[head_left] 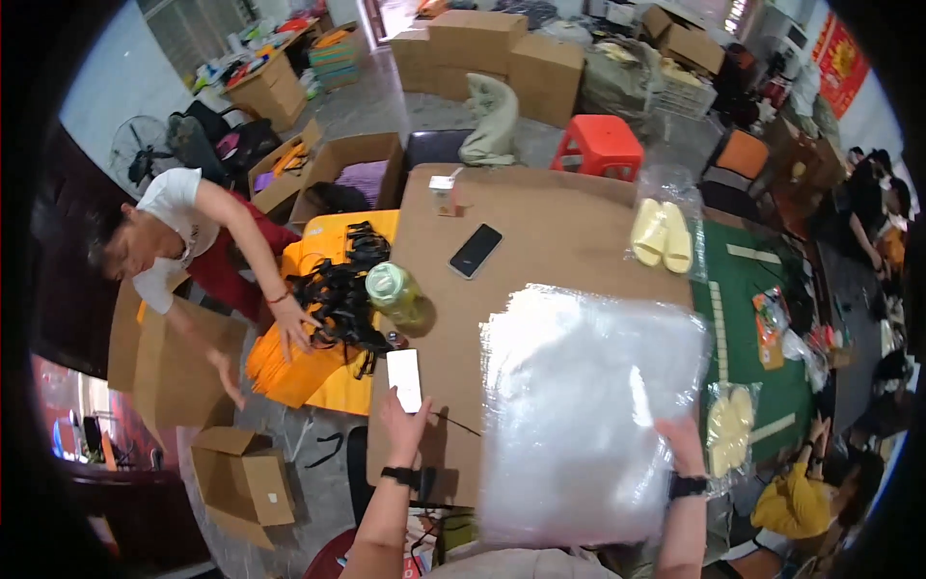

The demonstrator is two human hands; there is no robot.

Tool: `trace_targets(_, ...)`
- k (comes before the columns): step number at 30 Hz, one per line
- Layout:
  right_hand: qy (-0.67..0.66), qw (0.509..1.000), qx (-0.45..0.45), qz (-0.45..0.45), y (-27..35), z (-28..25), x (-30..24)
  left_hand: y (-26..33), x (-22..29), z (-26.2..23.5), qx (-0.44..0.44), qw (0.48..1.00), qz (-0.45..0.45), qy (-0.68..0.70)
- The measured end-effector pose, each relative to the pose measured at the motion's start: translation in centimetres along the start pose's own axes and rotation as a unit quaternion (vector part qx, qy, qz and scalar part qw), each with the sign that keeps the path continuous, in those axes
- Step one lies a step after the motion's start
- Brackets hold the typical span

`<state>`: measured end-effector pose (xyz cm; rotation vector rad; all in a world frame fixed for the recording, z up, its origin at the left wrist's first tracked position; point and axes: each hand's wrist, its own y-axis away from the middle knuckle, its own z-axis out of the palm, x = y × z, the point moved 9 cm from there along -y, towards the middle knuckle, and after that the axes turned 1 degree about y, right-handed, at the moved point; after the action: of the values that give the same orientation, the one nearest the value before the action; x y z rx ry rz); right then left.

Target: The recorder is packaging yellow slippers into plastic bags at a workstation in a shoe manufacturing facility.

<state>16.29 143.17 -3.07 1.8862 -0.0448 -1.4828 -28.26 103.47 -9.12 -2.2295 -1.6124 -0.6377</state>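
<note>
My left hand grips the lower end of a flat white rectangular object, perhaps a phone, above the table's left edge. A thin dark cord lies to the right of that hand. A large stack of clear plastic bags covers the near part of the brown table. My right hand is closed at the stack's right edge, its fingers partly hidden. Beyond the white object stands a green-lidded bottle. A black phone lies farther back, with a small carton behind it.
On the left, a co-worker's hand rests on orange bags with black straps. Yellow slippers in clear plastic lie at the table's far right. A red stool stands behind. An open cardboard box sits on the floor.
</note>
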Motion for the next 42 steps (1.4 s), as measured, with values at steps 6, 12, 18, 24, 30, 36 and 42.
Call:
trace_targets(6,0.024,0.997,-0.046,-0.062,-1.4,4.1,-3.6,8.0,6.7,-2.8,-0.178,0.889,-0.094,0.411)
trace_targets(12,0.017,0.983,-0.130,-0.130,0.7,4.4,-7.6,13.9,17.1,-1.3,-0.246,0.872,-0.033,0.421)
trace_targets(18,0.051,0.967,-0.062,-0.243,-0.7,2.0,-7.1,16.1,17.3,-2.7,-0.132,0.937,-0.033,0.321)
trace_targets(24,-0.137,0.962,0.111,-0.208,-3.8,-13.8,1.9,17.4,20.2,-0.8,-0.130,0.929,-0.007,0.347)
trace_targets(30,0.200,0.815,0.519,-0.162,-0.7,-37.7,11.0,21.3,23.5,-0.5,-0.071,0.939,-0.008,0.336)
trace_targets(36,0.293,0.881,0.365,-0.070,-6.2,-38.8,13.8,22.0,23.4,1.5,-0.063,0.907,-0.039,0.415)
trace_targets(42,0.413,0.837,0.356,-0.040,-5.9,-42.1,13.7,25.0,34.2,-0.8,-0.087,0.927,-0.066,0.358)
